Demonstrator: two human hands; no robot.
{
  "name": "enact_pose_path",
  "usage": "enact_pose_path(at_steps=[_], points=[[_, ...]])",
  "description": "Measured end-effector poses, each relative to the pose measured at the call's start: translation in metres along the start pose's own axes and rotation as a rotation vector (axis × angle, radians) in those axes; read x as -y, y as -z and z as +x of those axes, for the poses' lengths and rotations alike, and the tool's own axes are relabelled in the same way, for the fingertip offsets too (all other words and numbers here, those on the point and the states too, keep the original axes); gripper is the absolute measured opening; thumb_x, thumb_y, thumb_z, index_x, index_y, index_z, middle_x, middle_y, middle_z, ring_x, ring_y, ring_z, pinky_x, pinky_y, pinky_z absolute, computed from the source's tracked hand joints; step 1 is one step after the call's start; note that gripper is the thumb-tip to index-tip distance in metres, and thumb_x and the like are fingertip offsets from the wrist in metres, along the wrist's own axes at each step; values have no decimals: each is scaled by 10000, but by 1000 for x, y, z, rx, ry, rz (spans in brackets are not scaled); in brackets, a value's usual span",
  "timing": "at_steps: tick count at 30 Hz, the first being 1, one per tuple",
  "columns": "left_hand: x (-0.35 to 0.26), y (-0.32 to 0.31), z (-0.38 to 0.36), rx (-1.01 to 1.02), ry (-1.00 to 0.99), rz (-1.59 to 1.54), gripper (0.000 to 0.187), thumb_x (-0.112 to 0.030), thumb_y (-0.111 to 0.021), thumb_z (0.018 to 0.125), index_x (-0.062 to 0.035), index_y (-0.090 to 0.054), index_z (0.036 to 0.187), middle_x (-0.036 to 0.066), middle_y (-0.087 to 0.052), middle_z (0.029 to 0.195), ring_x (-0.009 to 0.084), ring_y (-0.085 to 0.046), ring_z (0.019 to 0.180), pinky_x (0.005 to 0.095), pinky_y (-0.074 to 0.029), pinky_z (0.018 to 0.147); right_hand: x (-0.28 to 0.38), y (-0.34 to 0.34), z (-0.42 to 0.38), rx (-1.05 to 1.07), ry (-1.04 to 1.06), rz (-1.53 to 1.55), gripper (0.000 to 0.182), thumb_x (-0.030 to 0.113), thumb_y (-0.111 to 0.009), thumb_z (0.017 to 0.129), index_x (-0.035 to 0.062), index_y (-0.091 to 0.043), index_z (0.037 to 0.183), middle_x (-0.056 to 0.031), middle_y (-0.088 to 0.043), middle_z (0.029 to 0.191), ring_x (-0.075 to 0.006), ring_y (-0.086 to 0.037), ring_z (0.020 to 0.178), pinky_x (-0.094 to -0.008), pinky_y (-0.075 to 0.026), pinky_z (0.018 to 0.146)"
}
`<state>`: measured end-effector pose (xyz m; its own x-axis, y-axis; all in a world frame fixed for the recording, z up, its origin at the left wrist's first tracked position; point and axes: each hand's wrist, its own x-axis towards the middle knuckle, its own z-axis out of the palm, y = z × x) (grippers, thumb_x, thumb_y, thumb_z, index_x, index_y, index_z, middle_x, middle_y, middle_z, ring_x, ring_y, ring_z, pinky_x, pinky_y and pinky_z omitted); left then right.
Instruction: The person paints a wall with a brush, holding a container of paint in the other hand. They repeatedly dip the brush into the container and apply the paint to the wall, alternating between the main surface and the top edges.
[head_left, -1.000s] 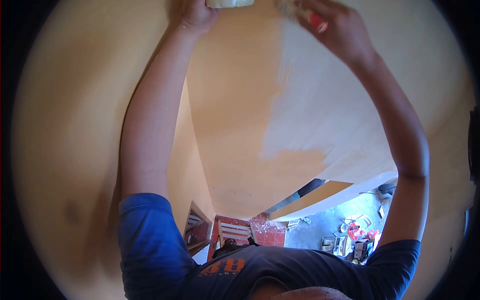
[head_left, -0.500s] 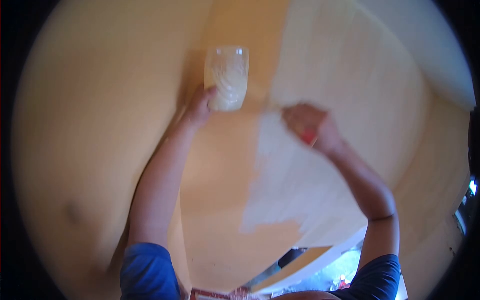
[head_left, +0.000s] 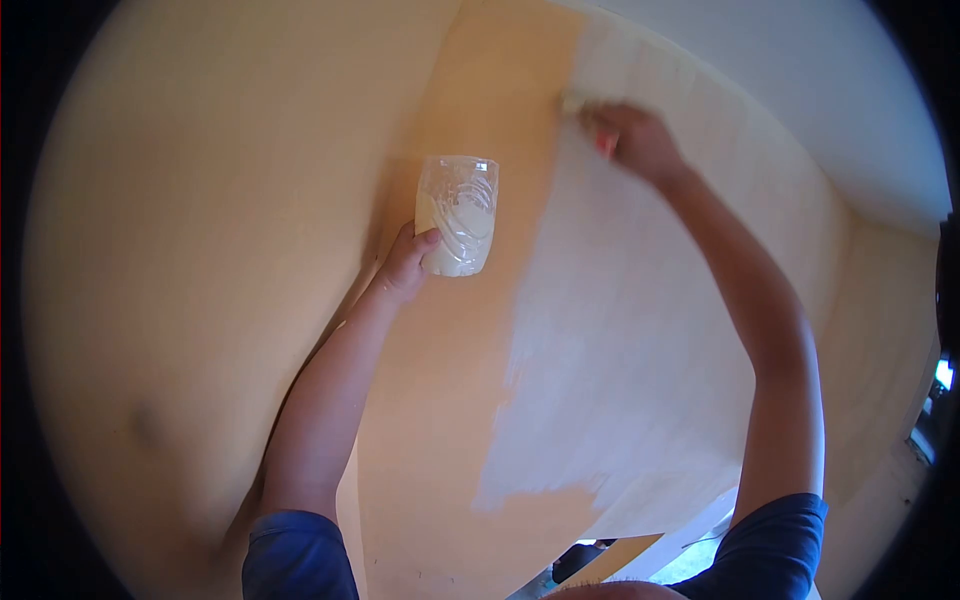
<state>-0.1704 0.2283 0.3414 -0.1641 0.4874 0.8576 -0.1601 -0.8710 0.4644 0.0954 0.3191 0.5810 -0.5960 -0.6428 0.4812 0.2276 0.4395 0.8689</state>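
My left hand (head_left: 408,262) is closed round the lower left side of a clear plastic container (head_left: 458,215) with pale, whitish paint inside, held upright in front of the wall corner. Up and to the right, my right hand (head_left: 640,142) grips a paintbrush (head_left: 575,104), somewhat blurred, with a red part at its handle. The bristles point left and are at the border between the orange wall strip (head_left: 505,90) and the whitish painted area (head_left: 610,300). Whether they touch the wall is hard to tell.
A beige wall (head_left: 200,250) stands close on the left, meeting the orange strip at a corner. The pale ceiling (head_left: 840,110) curves across the upper right. Below are a bright opening (head_left: 700,560) and a dark object (head_left: 580,560).
My right hand and the brush have moved up along the paint border. The container and my left hand sit lower in view, and the view has shifted slightly.
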Motion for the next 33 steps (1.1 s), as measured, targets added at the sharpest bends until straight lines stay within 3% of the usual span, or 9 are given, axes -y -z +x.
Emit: enact_pose_path(at_steps=[2,5,12,16,22,24,26,29,33], points=[[-1,-1,-1,13,-11,19,674,-409,-700,721,5,-472,1201,70,-572,1120,168,-529,1045,322,-407,916,68,1,-40,64,102,210,283,63,-657,670,80,-643,952,-83,-642,916,-255,-614,800,-338,-516,689],[-1,0,0,35,13,-2,676,-413,-699,721,9,-473,1198,74,-575,1115,169,-529,1044,321,-409,913,130,41,-51,322,72,461,181,110,-664,749,93,-643,928,-66,-636,840,-212,-607,723,-328,-514,609],[-5,-5,-1,4,-3,7,688,-421,-691,733,11,-461,1216,81,-575,1121,178,-534,1039,322,-412,912,8,45,25,-156,-363,150,201,253,-614,828,134,-627,989,-82,-635,940,-274,-608,829,-340,-499,716],[-5,-3,0,11,-1,22,706,-442,-690,730,9,-458,1222,83,-571,1135,180,-533,1053,326,-411,917,-1,18,26,-52,-344,-49,213,217,-601,807,148,-615,1008,-83,-626,944,-298,-599,837,-377,-498,720],[-3,-7,-3,-103,8,-2,599,-404,-603,797,-11,-465,1228,83,-549,1195,196,-503,1121,365,-370,988,207,4,-134,224,92,479,273,101,-628,687,91,-638,960,-52,-636,909,-218,-619,833,-319,-518,688],[-7,-13,-1,-134,14,18,617,-413,-590,799,-24,-440,1254,81,-518,1240,200,-462,1173,375,-334,1026,307,33,-193,494,134,690,107,166,-531,775,118,-558,867,-17,-573,762,-198,-595,755,-325,-502,613],[-14,-23,-7,-119,61,41,635,-417,-593,794,-31,-422,1269,76,-500,1262,202,-437,1200,377,-317,1041,379,58,-242,660,22,798,156,159,-529,769,123,-573,914,-9,-604,827,-186,-602,775,-299,-505,619],[-13,15,7,-132,57,117,785,-523,-571,757,-69,-323,1347,76,-395,1365,232,-353,1274,402,-244,1090,445,71,-278,527,-385,893,196,153,-581,765,116,-587,957,-20,-630,860,-188,-612,776,-304,-512,619],[-13,21,9,-64,23,82,801,-509,-595,742,-65,-313,1346,92,-403,1350,256,-360,1265,422,-266,1083,529,126,-331,415,-1407,931,195,168,-684,752,66,-633,910,-72,-659,836,-247,-646,744,-337,-522,637]])
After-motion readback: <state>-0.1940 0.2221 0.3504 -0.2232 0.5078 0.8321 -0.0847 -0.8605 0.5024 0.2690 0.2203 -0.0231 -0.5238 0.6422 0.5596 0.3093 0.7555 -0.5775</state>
